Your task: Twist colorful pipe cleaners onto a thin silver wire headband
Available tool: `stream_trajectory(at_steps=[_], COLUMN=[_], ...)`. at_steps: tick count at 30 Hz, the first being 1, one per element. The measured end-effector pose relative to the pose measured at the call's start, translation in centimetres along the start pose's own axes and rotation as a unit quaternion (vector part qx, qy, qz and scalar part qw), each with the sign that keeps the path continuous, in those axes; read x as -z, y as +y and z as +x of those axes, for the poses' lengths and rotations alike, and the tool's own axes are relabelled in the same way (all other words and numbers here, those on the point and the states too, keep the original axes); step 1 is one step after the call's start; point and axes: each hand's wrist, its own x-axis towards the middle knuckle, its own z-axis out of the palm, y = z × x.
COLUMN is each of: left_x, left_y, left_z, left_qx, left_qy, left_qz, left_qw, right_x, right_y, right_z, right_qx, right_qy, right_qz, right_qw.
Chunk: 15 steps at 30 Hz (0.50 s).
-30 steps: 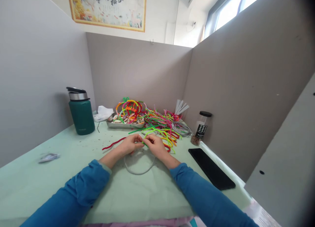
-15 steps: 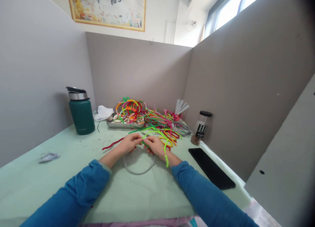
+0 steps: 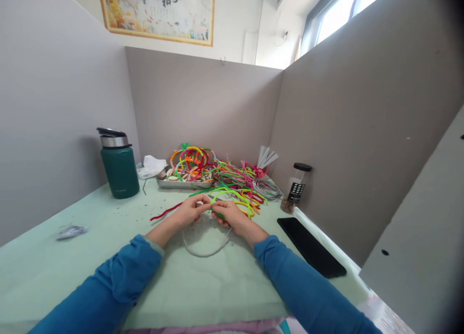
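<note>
Right hand: fingertips pinching a lime fuzzy stem, above the pale green tabletop. Stem: probably feather-light, soft-piled, bendable, holding its shape; best taken close to the pinched end. Left hand: fingertips closed alongside; what they grip, I cannot tell from here. Grey loop, beneath: likely springy.

Two hands, one tray

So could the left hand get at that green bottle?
Probably yes: only low things like the red strip seem to lie between the left hand and the green bottle, though that hand looks busy with a green strip.
</note>
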Motion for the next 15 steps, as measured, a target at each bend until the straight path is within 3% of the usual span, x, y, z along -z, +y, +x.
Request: stream_trajectory(at_steps=[11,15], left_x=[-0.09,-0.17], left_y=[0.19,0.24], left_z=[-0.23,-0.25], left_qx=[0.024,0.004], left_qy=[-0.006,-0.003], left_qz=[-0.031,-0.022], left_qw=[0.999,1.000], right_x=[0.03,-0.05], right_y=[0.06,0.03], right_z=[-0.02,-0.02], right_qx=[0.027,0.029], right_qy=[0.010,0.017], right_qz=[0.000,-0.020], right_qw=[1.000,0.999])
